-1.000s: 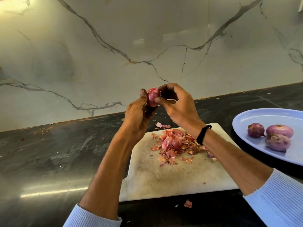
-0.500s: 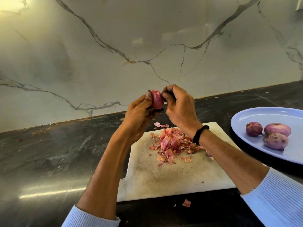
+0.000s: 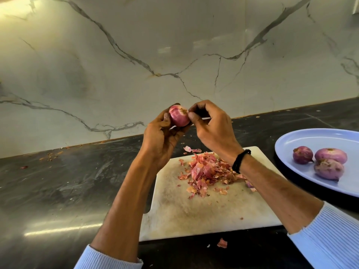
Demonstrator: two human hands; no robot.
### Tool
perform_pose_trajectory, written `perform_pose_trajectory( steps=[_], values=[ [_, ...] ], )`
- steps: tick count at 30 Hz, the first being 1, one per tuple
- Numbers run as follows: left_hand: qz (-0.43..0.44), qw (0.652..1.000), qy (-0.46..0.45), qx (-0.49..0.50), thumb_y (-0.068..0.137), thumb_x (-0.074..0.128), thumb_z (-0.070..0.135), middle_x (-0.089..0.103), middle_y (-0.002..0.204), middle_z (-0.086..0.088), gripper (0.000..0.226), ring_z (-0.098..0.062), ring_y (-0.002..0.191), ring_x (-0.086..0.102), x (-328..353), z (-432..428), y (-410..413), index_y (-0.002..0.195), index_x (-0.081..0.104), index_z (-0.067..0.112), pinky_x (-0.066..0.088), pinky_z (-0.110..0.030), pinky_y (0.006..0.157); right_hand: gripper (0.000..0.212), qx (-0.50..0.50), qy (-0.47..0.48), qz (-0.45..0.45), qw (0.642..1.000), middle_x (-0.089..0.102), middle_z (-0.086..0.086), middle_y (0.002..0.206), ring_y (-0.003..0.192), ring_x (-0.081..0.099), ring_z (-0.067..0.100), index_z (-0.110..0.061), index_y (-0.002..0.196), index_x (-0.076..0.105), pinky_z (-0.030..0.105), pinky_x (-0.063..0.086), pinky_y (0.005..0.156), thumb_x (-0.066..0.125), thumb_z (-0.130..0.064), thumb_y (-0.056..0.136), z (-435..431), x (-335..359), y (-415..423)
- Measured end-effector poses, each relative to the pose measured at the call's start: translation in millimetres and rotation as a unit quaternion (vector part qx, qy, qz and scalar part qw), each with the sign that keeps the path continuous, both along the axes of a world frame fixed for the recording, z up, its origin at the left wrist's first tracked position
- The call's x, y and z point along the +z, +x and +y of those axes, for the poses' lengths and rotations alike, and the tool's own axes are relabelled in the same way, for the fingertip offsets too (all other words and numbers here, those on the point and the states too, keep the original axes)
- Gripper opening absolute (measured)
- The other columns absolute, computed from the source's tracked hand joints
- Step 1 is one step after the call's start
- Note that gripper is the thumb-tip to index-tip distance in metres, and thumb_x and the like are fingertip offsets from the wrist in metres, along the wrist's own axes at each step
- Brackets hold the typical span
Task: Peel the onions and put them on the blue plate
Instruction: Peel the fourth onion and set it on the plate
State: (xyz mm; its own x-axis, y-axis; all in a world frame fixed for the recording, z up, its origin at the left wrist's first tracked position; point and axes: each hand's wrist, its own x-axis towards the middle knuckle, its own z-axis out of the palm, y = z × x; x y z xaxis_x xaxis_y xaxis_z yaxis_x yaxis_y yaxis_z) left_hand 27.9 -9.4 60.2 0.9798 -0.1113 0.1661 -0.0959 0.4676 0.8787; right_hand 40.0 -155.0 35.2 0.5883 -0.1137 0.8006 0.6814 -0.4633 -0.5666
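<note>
While gripping onion in curled left hand above board's far edge, just turned root-end up, pinching root skin with right hand, likely nearing drop onto blue plate.

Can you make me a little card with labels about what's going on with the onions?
left hand: holds one onion up in the air
right hand: pinches at that onion's top end
blue plate: three onions lie on it
cutting board: white, with a pile of onion skins
</note>
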Motion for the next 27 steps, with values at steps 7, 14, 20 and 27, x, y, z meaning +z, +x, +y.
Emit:
perform_pose_trajectory(
  steps=[7, 14, 20, 27],
  values=[
    [-0.015, 0.999, -0.032, -0.012, 0.105, 0.039, 0.005, 0.060, 0.130, -0.020, 0.035, -0.031, 0.109, 0.066, 2.4, 1.7, 0.2, 0.131, 0.062, 0.011, 0.059, -0.027, 0.079, 0.044, -0.019, -0.060, -0.040, 0.997, 0.065, 0.007, 0.110, 0.101, 0.063, 0.015, -0.006, 0.115, 0.060, 0.026, 0.055, 0.088, 0.081, -0.028, 0.082, 4.3, -2.7, 3.2],
    [-0.053, 0.998, -0.013, -0.032, 0.101, 0.043, -0.006, 0.068, 0.125, -0.011, 0.042, -0.035, 0.113, 0.068, 2.6, 7.0, 4.0, 0.134, 0.060, 0.014, 0.056, -0.047, 0.095, 0.037, -0.016, -0.048, -0.070, 0.996, 0.067, 0.012, 0.118, 0.110, 0.064, 0.017, 0.001, 0.119, 0.058, 0.014, 0.049, 0.097, 0.073, 0.002, 0.085, 2.7, -3.9, 2.0],
    [-0.063, 0.997, -0.029, -0.038, 0.099, 0.046, -0.007, 0.067, 0.125, -0.017, 0.038, -0.033, 0.115, 0.067, 0.8, 7.7, 7.1, 0.130, 0.060, 0.010, 0.059, -0.039, 0.090, 0.045, 0.096, 0.050, 0.038, 0.993, 0.067, 0.002, 0.120, 0.114, 0.063, 0.010, -0.007, 0.124, 0.060, 0.025, 0.053, 0.097, 0.077, -0.023, 0.086, 3.2, 2.1, -2.9],
    [-0.074, 0.997, -0.005, -0.034, 0.098, 0.051, -0.001, 0.068, 0.126, -0.013, 0.035, -0.026, 0.115, 0.067, -5.0, -3.0, 6.1, 0.130, 0.061, 0.008, 0.057, -0.037, 0.096, 0.042, 0.161, 0.188, 0.137, 0.959, 0.074, 0.001, 0.110, 0.106, 0.068, 0.012, -0.011, 0.118, 0.070, 0.034, 0.056, 0.095, 0.079, -0.033, 0.083, 0.6, 3.7, 1.3]
  ],
)
